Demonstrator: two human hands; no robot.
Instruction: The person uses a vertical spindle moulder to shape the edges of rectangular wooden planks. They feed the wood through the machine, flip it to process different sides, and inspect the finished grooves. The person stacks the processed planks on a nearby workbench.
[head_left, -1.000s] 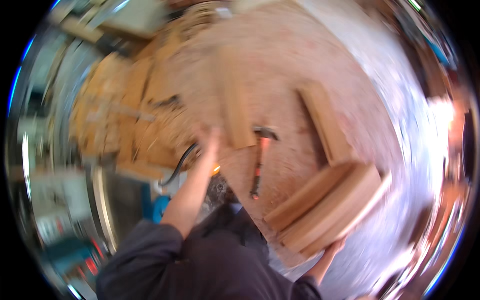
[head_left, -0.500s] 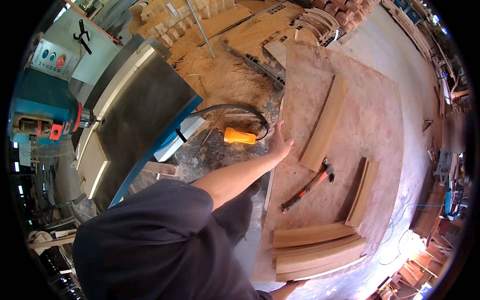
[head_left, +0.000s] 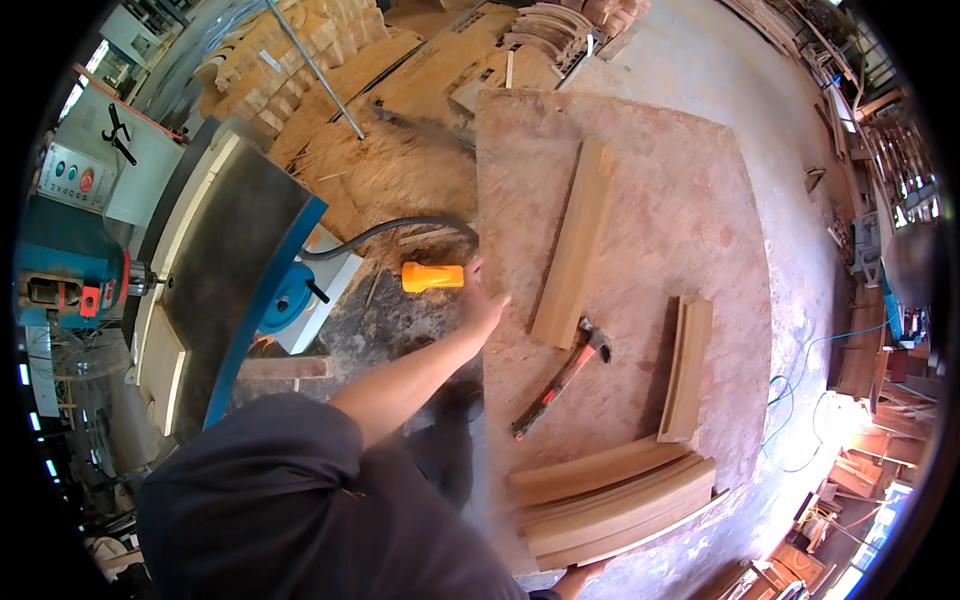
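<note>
My left hand [head_left: 483, 308] is at the left edge of a large reddish-brown board [head_left: 660, 220]. Its thumb lies over the edge and its fingers go down beside it, partly hidden. On the board, just right of that hand, lie a long wooden plank [head_left: 575, 245] and a claw hammer [head_left: 562, 385] with a red and black handle. Only a bit of my right hand [head_left: 578, 580] shows at the bottom, by the near end of the board below a stack of curved wooden pieces [head_left: 620, 510]; its fingers are hidden. A shorter curved piece [head_left: 686, 368] stands further right.
A blue and black machine table [head_left: 235, 240] with a drill-like spindle [head_left: 145, 278] is at the left. A yellow housing [head_left: 432, 277] on a black cable lies on the floor beside the board. Sawdust [head_left: 400, 170] and stacked cut wood [head_left: 290, 75] lie at the far side.
The view has shifted, and most things appear further left. The board, with its wood and hammer, sits closer to the yellow housing, and my left hand has moved left with its edge.
</note>
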